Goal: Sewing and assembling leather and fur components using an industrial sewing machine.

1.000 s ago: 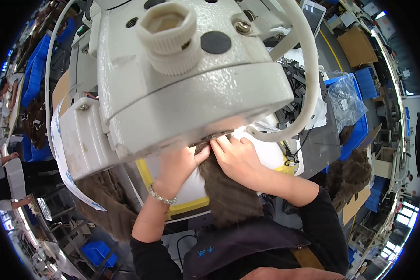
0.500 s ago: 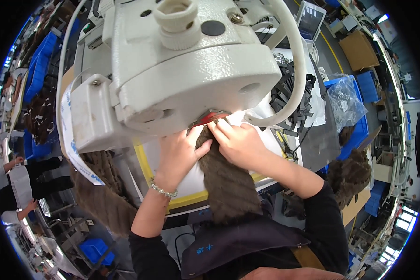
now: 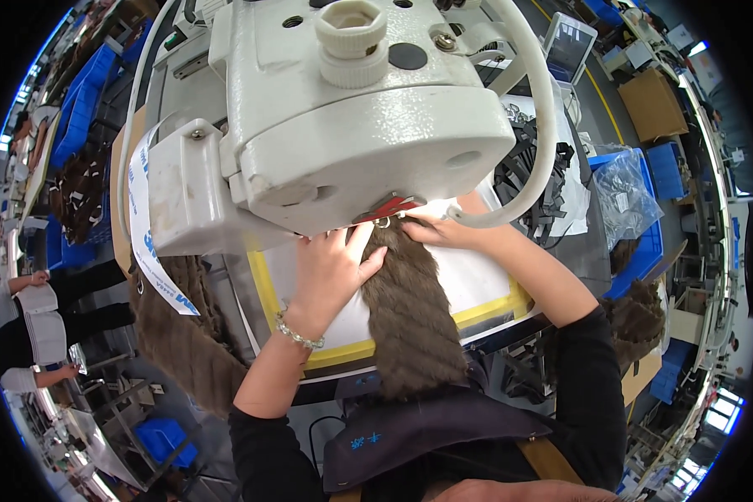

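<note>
A white sewing machine (image 3: 368, 142) with a red plate under its head fills the upper middle. Below it a brown fur strip (image 3: 414, 318) runs over the white, yellow-taped work surface (image 3: 318, 276) toward me. My left hand (image 3: 336, 263), with a bead bracelet at the wrist, grips the strip's left edge just under the head, fingers bent and thumb against the fur. My right hand (image 3: 445, 230) lies right of the small metal parts at the strip's top, thumb side on the fur; its other fingers are mostly hidden by the machine.
More brown fur (image 3: 180, 343) hangs at the left. Black strips (image 3: 531, 176) lie on the right, beside a blue bin (image 3: 644, 268) with plastic. A white curved tube (image 3: 531, 201) arches beside my right hand. Another person (image 3: 38, 322) works at the far left.
My right hand has shifted rightward and farther back behind the tube, and its forearm has risen. My left hand stays beside the strip's top. The red plate has come into fuller view.
</note>
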Motion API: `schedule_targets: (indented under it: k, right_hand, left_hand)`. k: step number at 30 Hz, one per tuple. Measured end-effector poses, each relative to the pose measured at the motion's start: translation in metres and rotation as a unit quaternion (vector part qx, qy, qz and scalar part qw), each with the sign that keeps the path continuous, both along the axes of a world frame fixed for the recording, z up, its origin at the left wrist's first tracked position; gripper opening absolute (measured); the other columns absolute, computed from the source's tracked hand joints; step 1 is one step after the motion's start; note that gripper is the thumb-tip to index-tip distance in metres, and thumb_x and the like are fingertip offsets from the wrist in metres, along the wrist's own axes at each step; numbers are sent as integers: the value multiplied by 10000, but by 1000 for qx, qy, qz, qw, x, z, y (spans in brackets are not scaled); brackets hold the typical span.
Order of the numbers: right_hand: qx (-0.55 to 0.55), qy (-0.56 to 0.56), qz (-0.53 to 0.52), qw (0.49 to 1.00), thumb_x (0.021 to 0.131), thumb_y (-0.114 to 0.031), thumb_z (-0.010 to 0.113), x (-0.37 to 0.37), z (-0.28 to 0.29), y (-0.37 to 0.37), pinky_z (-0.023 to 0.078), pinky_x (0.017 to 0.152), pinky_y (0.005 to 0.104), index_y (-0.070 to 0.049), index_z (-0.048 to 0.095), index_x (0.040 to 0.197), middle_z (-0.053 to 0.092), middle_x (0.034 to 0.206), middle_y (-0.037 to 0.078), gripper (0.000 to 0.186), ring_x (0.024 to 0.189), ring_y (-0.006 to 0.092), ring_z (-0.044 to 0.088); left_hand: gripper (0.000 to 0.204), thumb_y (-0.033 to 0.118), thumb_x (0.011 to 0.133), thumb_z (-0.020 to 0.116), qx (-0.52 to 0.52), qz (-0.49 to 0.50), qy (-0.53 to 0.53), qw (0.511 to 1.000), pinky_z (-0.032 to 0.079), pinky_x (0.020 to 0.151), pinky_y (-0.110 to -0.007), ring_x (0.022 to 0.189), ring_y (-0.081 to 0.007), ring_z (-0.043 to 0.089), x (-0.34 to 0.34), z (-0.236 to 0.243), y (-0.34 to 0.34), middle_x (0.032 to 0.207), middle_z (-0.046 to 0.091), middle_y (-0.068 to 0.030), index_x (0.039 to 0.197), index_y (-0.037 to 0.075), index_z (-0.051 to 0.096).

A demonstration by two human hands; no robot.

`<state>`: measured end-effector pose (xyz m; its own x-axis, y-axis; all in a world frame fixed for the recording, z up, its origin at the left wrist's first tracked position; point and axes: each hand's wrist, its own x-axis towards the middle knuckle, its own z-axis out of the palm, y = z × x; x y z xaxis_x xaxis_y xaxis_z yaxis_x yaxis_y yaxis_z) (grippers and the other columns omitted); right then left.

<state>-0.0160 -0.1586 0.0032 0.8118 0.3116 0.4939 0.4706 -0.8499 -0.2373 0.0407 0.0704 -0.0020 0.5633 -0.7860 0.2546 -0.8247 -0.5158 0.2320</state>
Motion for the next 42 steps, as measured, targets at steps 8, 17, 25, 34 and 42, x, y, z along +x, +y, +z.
schedule_targets:
  k: [8, 17, 25, 34, 42]
  right_hand:
    - [-5, 34, 16, 999, 756, -296, 715, 6, 8, -3, 525, 706, 373, -170, 633, 937, 629, 958, 17, 236, 885, 249, 611]
    - [64, 119, -13, 991, 750, -265, 665, 8, 6, -8, 521, 685, 401, -132, 625, 945, 625, 839, 49, 239, 759, 286, 622]
    - [28, 20, 19, 999, 697, -263, 682, 12, 15, -8, 532, 704, 390, -134, 629, 938, 626, 829, 43, 279, 791, 251, 641]
    - [93, 42, 26, 994, 684, -333, 714, 10, 5, -17, 555, 758, 383, -139, 632, 707, 624, 724, 5, 212, 722, 236, 658]
    - [104, 64, 61, 991, 731, -352, 684, 18, 28, -19, 536, 622, 355, -128, 622, 931, 607, 721, 21, 308, 696, 238, 642]
  left_hand:
    - [408, 321, 823, 698, -32, -4, -65, 997, 387, 929, -482, 1037, -328, 528, -2, -5, -1, 1077, 589, -120, 1176, 119, 660]
    - [332, 255, 818, 705, -21, 4, -115, 993, 423, 864, -441, 981, -281, 554, -9, 0, -7, 988, 592, -96, 1127, 137, 683]
    - [295, 91, 804, 629, -42, -44, -107, 992, 518, 656, -323, 796, -227, 641, -10, -7, -14, 914, 646, -103, 1090, 30, 669]
    - [347, 50, 753, 609, -61, -45, -82, 994, 532, 667, -335, 770, -230, 657, -8, -6, -14, 944, 656, -123, 1094, 24, 670]
    - [272, 45, 739, 621, -63, -34, -79, 994, 532, 729, -373, 808, -247, 655, -8, -8, -16, 934, 673, -97, 1001, 32, 691]
